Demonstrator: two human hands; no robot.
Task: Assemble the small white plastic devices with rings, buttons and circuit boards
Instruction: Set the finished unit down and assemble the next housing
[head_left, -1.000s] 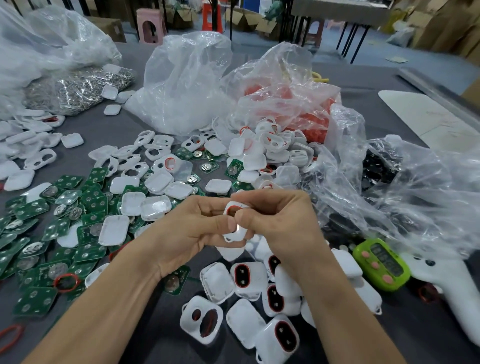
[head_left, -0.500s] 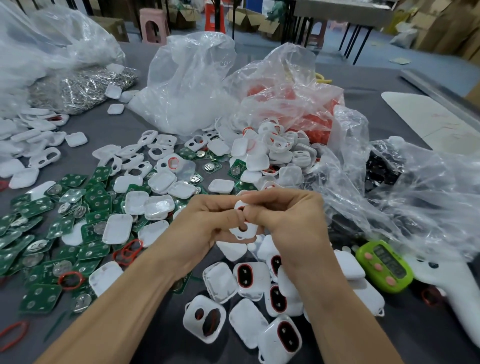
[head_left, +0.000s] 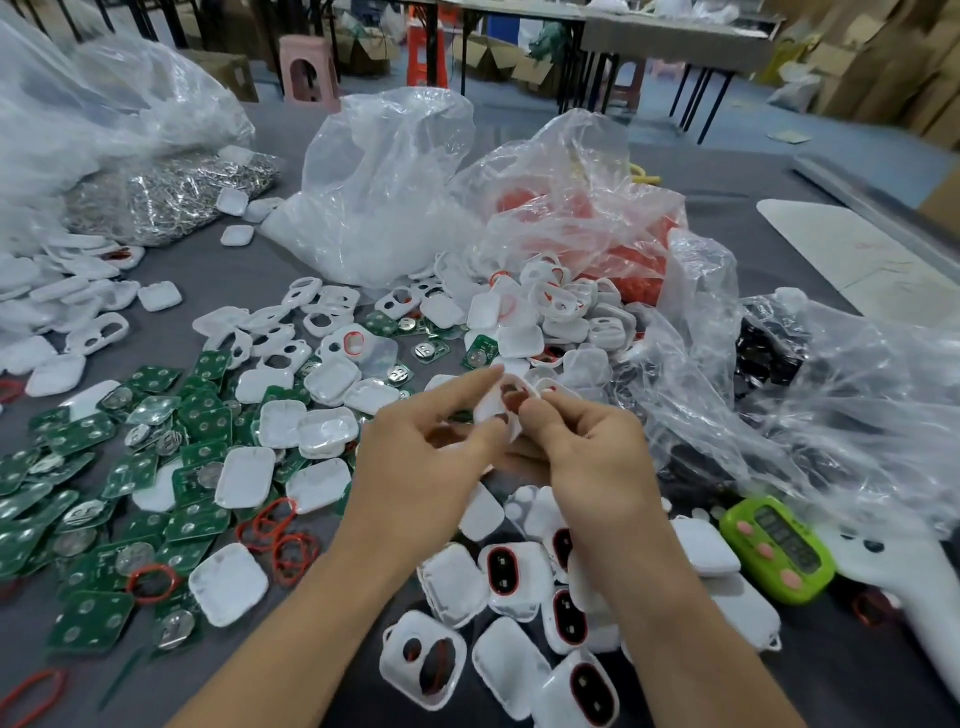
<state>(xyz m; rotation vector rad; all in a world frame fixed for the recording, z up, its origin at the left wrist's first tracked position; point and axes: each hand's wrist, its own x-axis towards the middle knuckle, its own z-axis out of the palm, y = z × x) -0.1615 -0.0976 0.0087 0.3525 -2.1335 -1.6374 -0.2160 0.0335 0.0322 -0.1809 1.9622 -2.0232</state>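
Observation:
Above the table's middle, my left hand (head_left: 426, 467) and my right hand (head_left: 587, 457) together hold one small white plastic shell (head_left: 498, 410) with a red ring in its opening. Left thumb and forefinger pinch its left side; right fingertips pinch its right edge. Green circuit boards (head_left: 104, 499) with coin cells lie spread at the left. Loose red rings (head_left: 275, 535) lie near my left forearm. White shells with red-ringed dark buttons (head_left: 511, 577) lie in a heap under my wrists. More white shells (head_left: 545, 322) are piled behind my hands.
Clear plastic bags stand behind and right: one with white parts (head_left: 379, 197), one with red parts (head_left: 613, 244), one with black parts (head_left: 769, 353). A bag of metal pieces (head_left: 166, 192) lies back left. A green timer (head_left: 779, 545) and a white tool (head_left: 904, 582) lie at the right.
Both hands have risen and moved away from me with the shell. My left forefinger has straightened out over its top. The camera has tilted, so the table appears lower.

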